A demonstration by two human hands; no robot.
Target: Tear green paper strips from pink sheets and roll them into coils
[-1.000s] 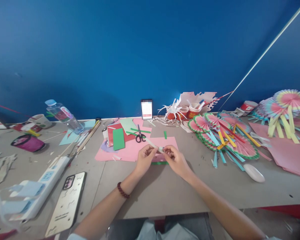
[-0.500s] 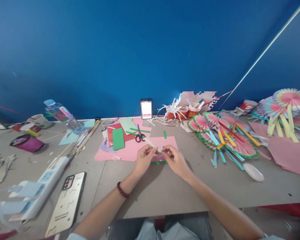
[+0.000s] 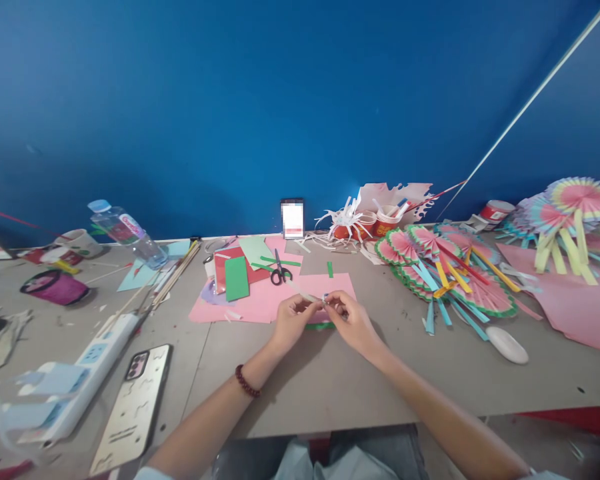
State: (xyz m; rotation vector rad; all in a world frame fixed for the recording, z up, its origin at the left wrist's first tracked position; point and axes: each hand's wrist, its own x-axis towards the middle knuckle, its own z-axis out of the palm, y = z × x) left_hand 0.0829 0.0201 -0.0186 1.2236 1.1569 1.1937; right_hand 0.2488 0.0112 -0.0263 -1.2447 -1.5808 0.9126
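Observation:
Over the table's middle, my left hand (image 3: 293, 321) and my right hand (image 3: 350, 321) meet fingertip to fingertip. Both pinch a narrow white strip (image 3: 301, 292), one end of which sticks out up and to the left; the part between the fingers is mostly hidden. Just below the hands a green paper strip (image 3: 320, 326) partly shows. Pink paper (image 3: 260, 308) lies beneath and behind them. Black-handled scissors (image 3: 281, 275) rest on it, beyond my left hand, near a folded green paper (image 3: 237, 279).
At right lie several pleated paper fans (image 3: 450, 267) and a white oval object (image 3: 507, 345). A phone (image 3: 133, 407), a power strip (image 3: 80, 373) and a tilted water bottle (image 3: 130, 233) occupy the left. A lit screen (image 3: 293, 219) stands against the blue wall (image 3: 260, 100).
My left hand has shifted slightly right, bringing the fingertips of both hands closer together. The strip's free end now looks lower and shorter.

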